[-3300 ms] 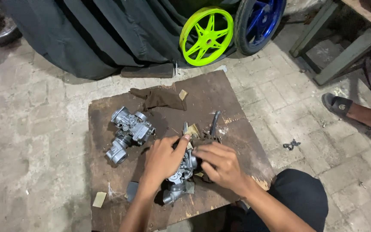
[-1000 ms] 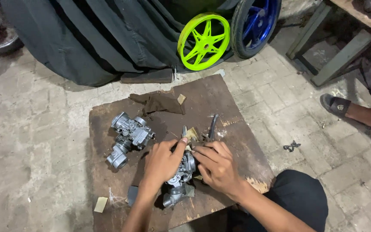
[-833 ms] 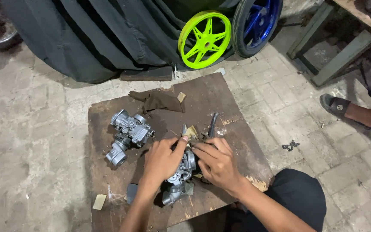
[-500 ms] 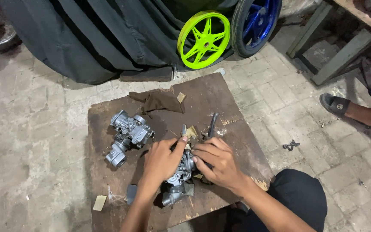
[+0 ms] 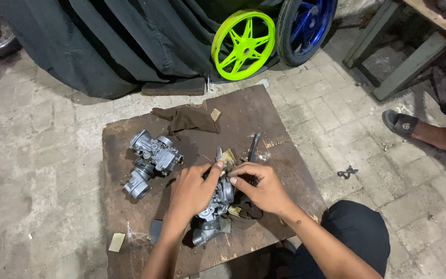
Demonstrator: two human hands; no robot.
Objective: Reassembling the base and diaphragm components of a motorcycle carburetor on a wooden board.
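A metal carburetor [image 5: 213, 206] lies near the front of a dark wooden board [image 5: 254, 116] on the floor. My left hand [image 5: 189, 194] rests over its left side, fingers curled against it. My right hand [image 5: 261, 187] grips its upper right part, fingertips meeting the left thumb at the top. A second carburetor [image 5: 150, 160] lies apart on the board's left half. A small brass-coloured part [image 5: 228, 156] and a dark tool handle [image 5: 254, 146] lie just beyond my fingers.
A brown rag [image 5: 189, 119] lies at the board's far side. A green wheel [image 5: 243, 45] and a blue wheel [image 5: 304, 28] lean at the back by a black cover. Another person's sandalled foot [image 5: 406, 124] is at right, near bench legs [image 5: 388, 51].
Both hands stay on the near carburetor with only small finger shifts. The view has drifted slightly.
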